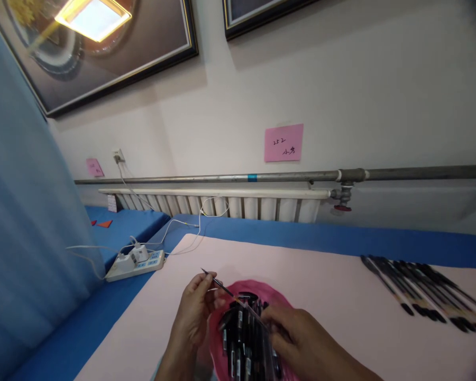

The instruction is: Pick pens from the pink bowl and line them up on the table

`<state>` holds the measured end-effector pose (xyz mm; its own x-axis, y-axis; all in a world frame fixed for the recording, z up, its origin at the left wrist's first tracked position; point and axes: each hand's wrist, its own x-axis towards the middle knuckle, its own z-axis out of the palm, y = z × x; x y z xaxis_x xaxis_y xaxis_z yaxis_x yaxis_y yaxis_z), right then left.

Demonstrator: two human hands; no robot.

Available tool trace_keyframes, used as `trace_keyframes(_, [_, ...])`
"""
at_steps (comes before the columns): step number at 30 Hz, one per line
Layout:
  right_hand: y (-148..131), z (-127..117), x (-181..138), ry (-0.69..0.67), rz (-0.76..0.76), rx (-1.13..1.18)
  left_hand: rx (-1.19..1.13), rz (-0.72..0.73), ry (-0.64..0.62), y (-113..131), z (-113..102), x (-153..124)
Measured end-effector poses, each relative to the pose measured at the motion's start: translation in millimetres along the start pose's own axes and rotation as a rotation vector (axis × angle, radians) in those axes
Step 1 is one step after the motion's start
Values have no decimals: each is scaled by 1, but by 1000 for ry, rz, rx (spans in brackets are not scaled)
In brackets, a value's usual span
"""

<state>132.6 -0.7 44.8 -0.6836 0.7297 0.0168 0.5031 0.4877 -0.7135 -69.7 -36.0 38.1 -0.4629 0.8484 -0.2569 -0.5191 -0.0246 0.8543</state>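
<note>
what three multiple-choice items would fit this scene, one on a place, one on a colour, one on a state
1. Where does the row of pens lie?
A. in front of the person, to the right
B. on the radiator
C. under the power strip

2. What colour is the bag of pen parts?
A. green
B. pink
C. white

3. What is the left hand doing?
A. lying flat on the mat
B. pinching a thin refill
C. gripping the power strip

Answers: 1 A, the pens lie side by side on the mat at the right. 2 B, pink plastic shows around the dark parts. 3 B, its fingers hold the refill while the right hand is at the bag.
</note>
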Motion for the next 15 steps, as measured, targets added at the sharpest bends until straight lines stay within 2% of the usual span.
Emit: trace_keyframes(15, [-1, 2, -2, -4, -13, -42, 35, 34, 46, 2, 0, 1])
